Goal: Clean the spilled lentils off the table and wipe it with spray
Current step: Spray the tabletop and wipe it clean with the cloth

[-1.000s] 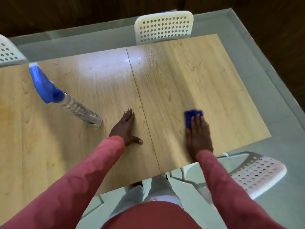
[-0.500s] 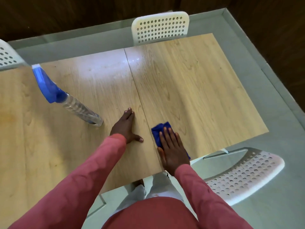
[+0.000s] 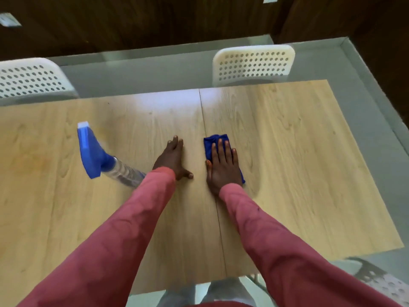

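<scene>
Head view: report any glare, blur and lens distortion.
Head view: a pale glare patch lies on the far table near its seam; the spray bottle and blue cloth are smeared by motion blur; wide-angle bending curves the table edges and the white chair; both hands look soft.

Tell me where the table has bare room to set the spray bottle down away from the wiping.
Bare table lies right of the blue cloth to the far edge, and left of the spray bottle. It is crowded mid-table, around the left hand and right hand.
</scene>
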